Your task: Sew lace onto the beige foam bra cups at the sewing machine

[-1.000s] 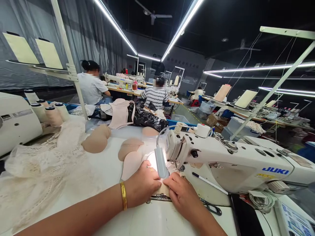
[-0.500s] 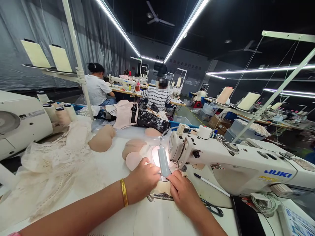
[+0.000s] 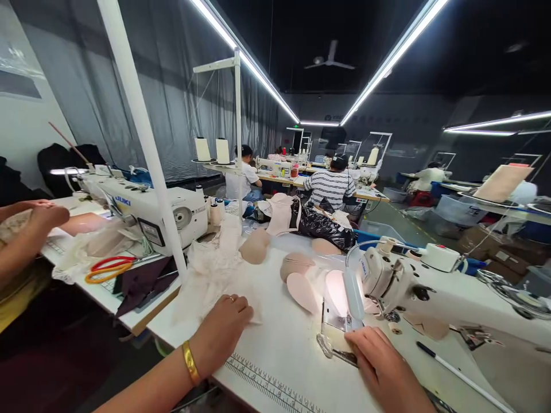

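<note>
My left hand (image 3: 226, 321) is down on the cream lace fabric (image 3: 210, 281) left of centre, fingers curled onto its near edge; the fingertips are hidden. A gold bracelet is on that wrist. My right hand (image 3: 379, 361) lies by the needle area of a white sewing machine (image 3: 456, 292), fingers stretched forward, with nothing visible in them. Just ahead of it, a grey lamp (image 3: 354, 293) lights the metal needle plate (image 3: 333, 315). Left of the lamp lie pale pink bra cups (image 3: 301, 291) and beige cups (image 3: 297, 265). Another beige cup (image 3: 255, 246) rests beside the lace.
A white pen-like stick (image 3: 465, 376) lies right of my right hand. A printed ruler (image 3: 267, 383) runs along the table's front edge. At left, a co-worker's hands (image 3: 43, 221) are near another machine (image 3: 150, 206), with red-and-orange-handled scissors (image 3: 109, 269) on that table.
My view has swung left. My left hand has left the needle area and moved left to the lace. My right hand stays beside the machine, its fingers now farther from the lamp.
</note>
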A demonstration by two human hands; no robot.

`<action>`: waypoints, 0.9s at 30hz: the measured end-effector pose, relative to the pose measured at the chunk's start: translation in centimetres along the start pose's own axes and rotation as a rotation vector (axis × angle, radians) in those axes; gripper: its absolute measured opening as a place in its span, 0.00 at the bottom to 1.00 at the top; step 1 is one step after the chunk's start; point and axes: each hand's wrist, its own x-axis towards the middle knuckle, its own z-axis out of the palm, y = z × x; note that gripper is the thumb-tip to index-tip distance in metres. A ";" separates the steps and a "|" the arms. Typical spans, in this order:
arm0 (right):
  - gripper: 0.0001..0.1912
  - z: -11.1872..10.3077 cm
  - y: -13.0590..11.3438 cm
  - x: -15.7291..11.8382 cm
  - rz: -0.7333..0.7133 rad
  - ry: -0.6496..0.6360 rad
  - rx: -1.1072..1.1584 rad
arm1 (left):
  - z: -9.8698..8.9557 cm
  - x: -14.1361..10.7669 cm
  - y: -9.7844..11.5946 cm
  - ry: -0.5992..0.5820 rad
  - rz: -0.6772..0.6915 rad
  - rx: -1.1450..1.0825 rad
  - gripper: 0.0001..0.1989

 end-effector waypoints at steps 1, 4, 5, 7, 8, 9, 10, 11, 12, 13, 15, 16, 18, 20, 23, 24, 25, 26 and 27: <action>0.12 -0.1 -1.1 0.2 0.002 0.004 0.053 | 0.1 0.0 0.3 0.048 0.055 -0.062 0.15; 0.15 -1.0 -4.5 1.0 -0.008 0.022 0.231 | -0.9 0.0 2.8 0.188 0.297 -0.319 0.14; 0.16 -1.6 -5.7 1.3 0.002 0.015 0.291 | -1.7 0.0 3.8 0.206 0.371 -0.406 0.14; 0.19 -3.1 -7.7 1.9 0.073 -0.068 0.433 | -3.4 0.0 5.6 0.190 0.466 -0.581 0.15; 0.21 -3.9 -8.6 2.2 0.148 -0.155 0.528 | -4.2 0.1 6.2 0.160 0.494 -0.674 0.15; 0.24 -4.5 -9.5 2.4 0.209 -0.246 0.643 | -4.8 0.3 6.7 0.128 0.517 -0.774 0.15; 0.28 -4.9 -10.2 2.7 0.245 -0.316 0.775 | -5.2 0.6 7.0 0.095 0.530 -0.877 0.13; 0.31 -5.1 -10.9 2.9 0.266 -0.374 0.923 | -5.4 0.9 7.1 0.063 0.531 -0.979 0.12; 0.32 -5.1 -11.4 3.1 0.301 -0.395 1.081 | -5.2 1.4 7.2 0.034 0.506 -1.083 0.10; 0.30 -4.8 -11.8 3.3 0.355 -0.380 1.225 | -4.8 1.8 7.2 0.018 0.443 -1.195 0.10; 0.22 -3.9 -12.3 3.6 0.487 -0.248 1.381 | -3.4 2.4 7.3 -0.009 0.242 -1.487 0.14; 0.20 -3.3 -12.4 3.6 0.548 -0.167 1.390 | -2.6 2.6 7.5 -0.045 0.142 -1.651 0.21; 0.21 -2.3 -12.3 3.5 0.614 -0.039 1.318 | -1.0 2.7 7.9 -0.139 0.015 -1.905 0.34; 0.22 -1.6 -12.0 3.2 0.624 0.008 1.200 | 0.1 2.6 8.5 -0.206 -0.040 -1.947 0.39; 0.22 -1.2 -11.5 2.7 0.599 0.053 1.022 | 0.7 2.6 9.2 -0.158 -0.164 -1.789 0.26; 0.21 -1.1 -11.3 2.5 0.598 0.070 0.976 | 0.7 2.6 9.3 -0.128 -0.199 -1.747 0.23; 0.21 -1.2 -11.1 2.4 0.601 0.088 0.943 | 0.6 2.6 9.4 -0.097 -0.219 -1.721 0.24; 0.20 -1.3 -10.9 2.3 0.607 0.107 0.917 | 0.5 2.6 9.4 -0.064 -0.230 -1.714 0.25; 0.20 -1.4 -10.8 2.3 0.613 0.125 0.897 | 0.4 2.6 9.4 -0.037 -0.234 -1.723 0.25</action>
